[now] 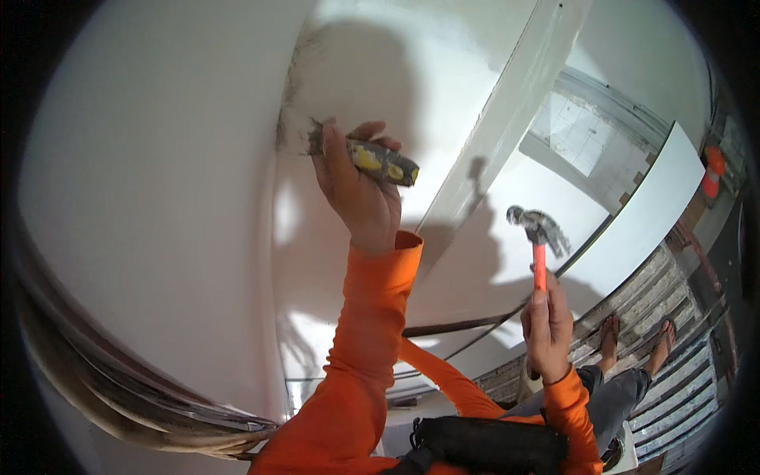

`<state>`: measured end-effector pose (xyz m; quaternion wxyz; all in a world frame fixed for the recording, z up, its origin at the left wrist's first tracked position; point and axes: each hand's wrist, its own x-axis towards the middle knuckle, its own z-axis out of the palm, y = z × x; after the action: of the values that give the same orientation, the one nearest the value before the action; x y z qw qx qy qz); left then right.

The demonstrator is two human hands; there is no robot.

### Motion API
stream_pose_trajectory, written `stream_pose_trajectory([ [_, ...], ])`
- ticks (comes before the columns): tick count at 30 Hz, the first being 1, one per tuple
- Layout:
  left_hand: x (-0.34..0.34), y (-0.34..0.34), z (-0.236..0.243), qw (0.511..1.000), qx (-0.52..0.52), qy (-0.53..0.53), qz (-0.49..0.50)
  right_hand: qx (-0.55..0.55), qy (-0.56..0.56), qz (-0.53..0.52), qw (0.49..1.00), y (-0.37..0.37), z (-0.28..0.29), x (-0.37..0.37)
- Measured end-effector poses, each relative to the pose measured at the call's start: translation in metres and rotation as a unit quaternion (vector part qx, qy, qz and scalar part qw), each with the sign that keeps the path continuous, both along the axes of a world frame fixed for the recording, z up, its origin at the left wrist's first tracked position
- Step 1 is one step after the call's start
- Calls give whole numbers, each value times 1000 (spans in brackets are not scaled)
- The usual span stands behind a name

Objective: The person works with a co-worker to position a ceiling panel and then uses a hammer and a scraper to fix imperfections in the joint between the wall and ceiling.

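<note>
My left hand (360,186) is raised to the white wall, closed round the black-and-yellow handle of a scraper (384,162). The thumb lies along the tool, and its grey, worn blade end points at the inner corner of the wall. How far the blade touches the surface is hard to make out. Lower and to the right, my right hand (548,328) grips a claw hammer (539,265) by its orange-red handle. The hammer stands upright with its metal head above my fist, apart from the scraper. Dark smudges (293,87) mark the corner beside the blade.
A pale upright strip (495,111) crosses the wall panel. To the right, a white panel edge (661,190) borders an opening with tiles (574,131). Slatted planks (673,396) lie beneath my feet. A black pouch (491,443) hangs at my waist; thick tan bundles (103,404) run along the lower left.
</note>
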<state>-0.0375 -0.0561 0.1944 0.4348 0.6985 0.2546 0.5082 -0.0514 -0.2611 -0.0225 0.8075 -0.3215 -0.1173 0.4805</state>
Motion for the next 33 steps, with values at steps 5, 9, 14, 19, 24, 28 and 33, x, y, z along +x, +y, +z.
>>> stream_pose_trajectory([
  [5, 18, -1, 0, 999, 23, -29, 15, 26, -18, -20, 999, 18, 12, 26],
  [9, 28, 2, -1, 997, 29, -48, 46, 49, -45, -67, 996, 35, 20, 41],
  [14, 41, 4, -6, 994, 15, -75, 80, 37, -25, -62, 997, 37, 24, 55],
  [19, 51, -2, -5, 994, 12, -69, 82, 49, 4, -56, 997, 34, 21, 53],
  [24, 45, -3, -14, 988, 20, -56, 144, 41, 61, -20, 997, 41, 17, 54],
  [28, 38, -10, -30, 987, -19, 51, 151, 52, 60, -26, 996, 48, 5, 82],
  [33, 36, 9, -23, 985, -38, 8, 170, 27, 67, 28, 997, 59, 23, 91],
])
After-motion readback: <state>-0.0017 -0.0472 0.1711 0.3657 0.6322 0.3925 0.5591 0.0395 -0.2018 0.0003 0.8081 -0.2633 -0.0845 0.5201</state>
